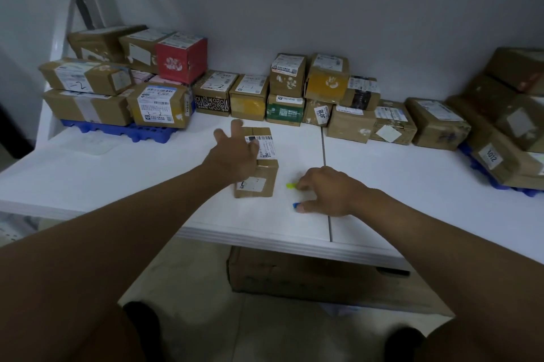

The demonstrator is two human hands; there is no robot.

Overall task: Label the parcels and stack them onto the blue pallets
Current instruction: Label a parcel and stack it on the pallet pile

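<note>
A small brown cardboard parcel with a white shipping label on top stands in the middle of the white table. My left hand lies over its left top edge with fingers spread and the thumb on the label. To the right, my right hand rests on the table with fingers curled down. A small yellow-green piece shows at its fingertips and a small blue piece at its thumb. What these pieces are, and whether the hand grips them, is hidden. Blue pallets sit at the back left and far right.
Several labelled parcels are stacked on the left pallet, including a red box. A row of parcels lines the back wall, and larger boxes pile on the right pallet. A large carton stands on the floor under the table.
</note>
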